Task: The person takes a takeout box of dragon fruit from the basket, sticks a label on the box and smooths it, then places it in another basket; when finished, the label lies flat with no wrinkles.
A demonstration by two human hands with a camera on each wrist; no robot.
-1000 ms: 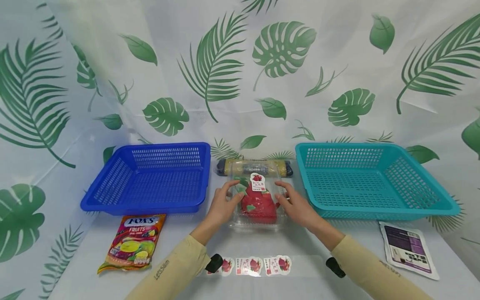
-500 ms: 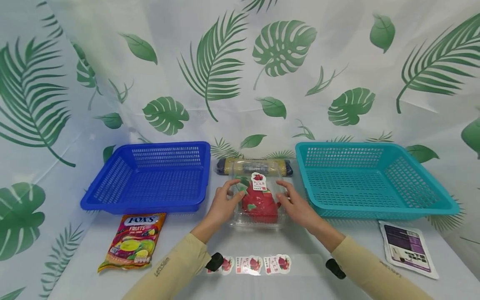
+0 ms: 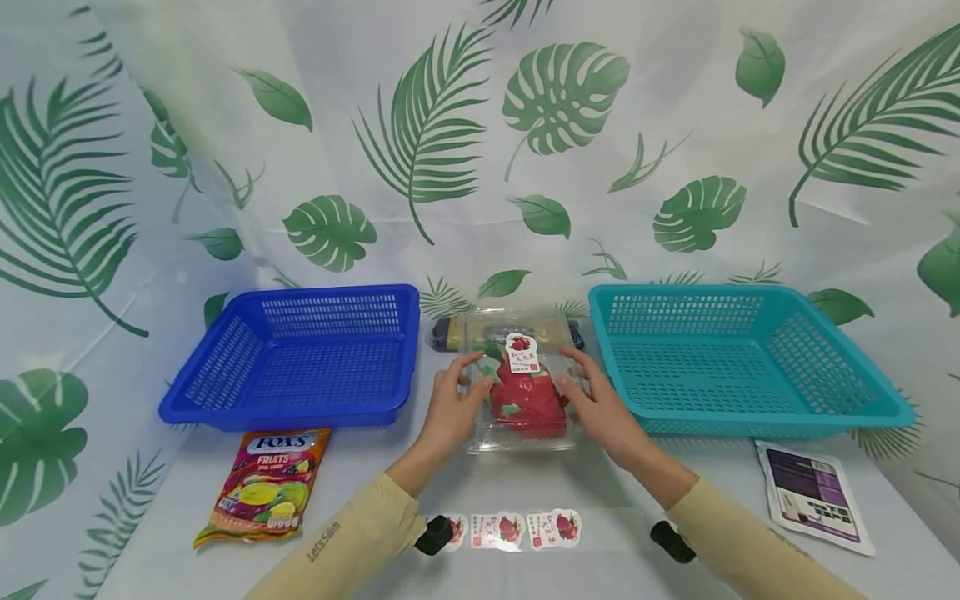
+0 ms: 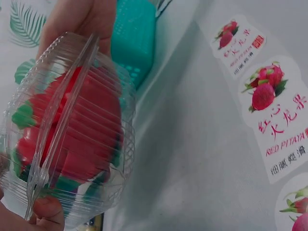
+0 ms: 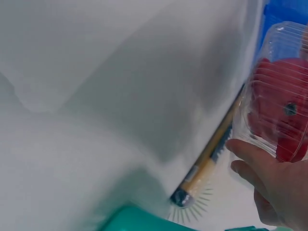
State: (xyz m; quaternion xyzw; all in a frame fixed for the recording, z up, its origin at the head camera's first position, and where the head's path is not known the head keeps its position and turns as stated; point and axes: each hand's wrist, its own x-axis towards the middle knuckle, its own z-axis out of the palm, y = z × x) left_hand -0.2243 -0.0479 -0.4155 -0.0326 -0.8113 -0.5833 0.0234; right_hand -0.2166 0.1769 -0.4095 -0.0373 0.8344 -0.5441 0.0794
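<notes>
In the head view, a clear plastic clamshell box (image 3: 480,437) holds a red dragon fruit (image 3: 528,408) with green tips. A white dragon-fruit sticker (image 3: 522,353) is on its lid. My left hand (image 3: 448,410) grips the box's left side, its thumb (image 4: 48,207) at the rim seam in the left wrist view. My right hand (image 3: 606,412) holds the opposite side. Both wrist views show the box raised off the table and tilted. The undersides of the fingers are partly hidden.
Behind the box lies a yellow-and-dark roll-shaped packet (image 3: 450,332). A blue basket (image 3: 288,412) stands left, a teal basket (image 3: 757,421) right. A candy bag (image 3: 262,487) and a white-purple pouch (image 3: 817,496) lie in front of them. A strip of stickers (image 3: 497,531) lies at the near edge.
Both hands have lifted the clamshell box with the dragon fruit, and it has shifted slightly right and tilted. The baskets, bags and sticker strip have stayed in place.
</notes>
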